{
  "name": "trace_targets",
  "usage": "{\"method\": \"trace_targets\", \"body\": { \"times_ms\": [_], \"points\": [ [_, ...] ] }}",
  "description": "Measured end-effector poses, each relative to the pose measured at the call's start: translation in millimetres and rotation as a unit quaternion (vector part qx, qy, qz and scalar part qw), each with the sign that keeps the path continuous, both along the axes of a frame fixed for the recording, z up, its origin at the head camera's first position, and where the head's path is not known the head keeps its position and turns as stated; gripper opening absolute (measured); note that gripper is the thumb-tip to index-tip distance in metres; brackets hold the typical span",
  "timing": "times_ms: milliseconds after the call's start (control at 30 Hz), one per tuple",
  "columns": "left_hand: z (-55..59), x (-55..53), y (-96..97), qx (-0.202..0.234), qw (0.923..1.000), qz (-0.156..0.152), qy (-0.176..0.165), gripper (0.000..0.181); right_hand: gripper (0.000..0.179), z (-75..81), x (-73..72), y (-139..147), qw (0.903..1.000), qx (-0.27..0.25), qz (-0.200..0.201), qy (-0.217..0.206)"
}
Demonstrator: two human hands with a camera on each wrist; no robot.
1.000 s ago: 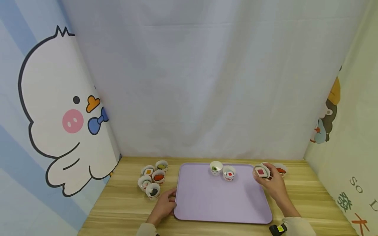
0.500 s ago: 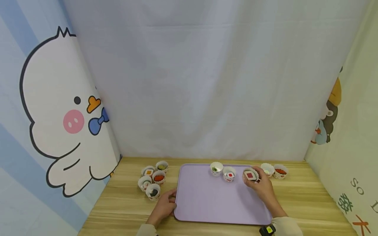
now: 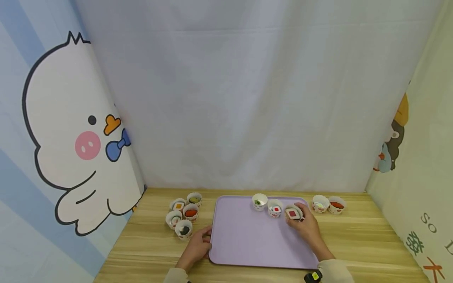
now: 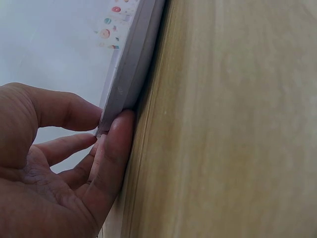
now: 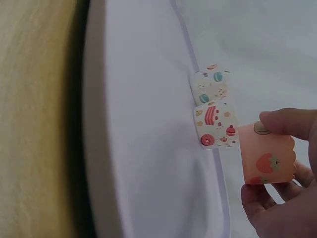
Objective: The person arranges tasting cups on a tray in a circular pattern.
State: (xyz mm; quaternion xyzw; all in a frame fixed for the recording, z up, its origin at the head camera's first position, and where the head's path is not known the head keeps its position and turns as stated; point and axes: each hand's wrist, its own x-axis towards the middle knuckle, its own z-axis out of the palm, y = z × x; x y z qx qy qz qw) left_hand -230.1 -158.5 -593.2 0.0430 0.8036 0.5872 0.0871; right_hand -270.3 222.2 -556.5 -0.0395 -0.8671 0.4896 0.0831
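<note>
Dial centred on the tray, 12 o'clock at its far edge.

Nearest: a black wrist device (image 3: pixel 313 276) sits on the right wrist, at about 4 o'clock. Left hand (image 3: pixel 197 244) at 8 o'clock pinches the rim of the lilac tray (image 3: pixel 258 243), fingers on both sides of the edge in the left wrist view; probably this steadies the tray. The tray lies flat on the wooden table (image 3: pixel 361 236), long side facing the person, which keeps both ends within reach.

Right hand (image 3: pixel 308 227) at 2 o'clock grips a pink strawberry-print cup (image 5: pixel 267 156) by its sides, thumb opposite fingers. Side hold presumably keeps the mouth clear and the white square piece (image 3: pixel 292 214) with a dark red centre inside. Cup is at 1 o'clock, over the tray's far part; base contact cannot be told.

Five more cups (image 3: pixel 192 218) cluster off the tray at 9 to 10 o'clock, apparently grouped to leave the surface free for others.

Far edge, 12 o'clock: a cup with a green item (image 3: pixel 260 207) and a cup with a red-centred piece (image 3: pixel 274 214) stand side by side, the latter just beside the held one. Off the tray at 2 o'clock: a pale-filled cup (image 3: pixel 319 209) and a red-filled cup (image 3: pixel 336 210), paired upright near the right hand.

Farthest: pale curtain (image 3: pixel 247 98).
</note>
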Motion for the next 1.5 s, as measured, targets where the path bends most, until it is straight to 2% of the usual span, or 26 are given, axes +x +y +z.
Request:
{"method": "trace_targets", "body": {
  "times_ms": [833,1200,1500],
  "points": [
    [1.3,1.1,-1.2,-0.002,1.0000,0.005,-0.002,0.072,0.065,-24.1,-2.2,-15.8,0.9995,0.006,-0.006,-0.030],
    [2.9,0.8,-1.5,-0.003,0.9999,0.010,-0.001,0.072,0.067,-20.3,-7.9,-18.8,0.9995,0.007,-0.006,-0.029],
    [1.5,-0.2,-1.4,-0.013,0.9998,0.010,-0.005,0.071,0.069,-26.8,-10.3,-18.1,0.9994,0.017,-0.007,-0.030]
  ]
}}
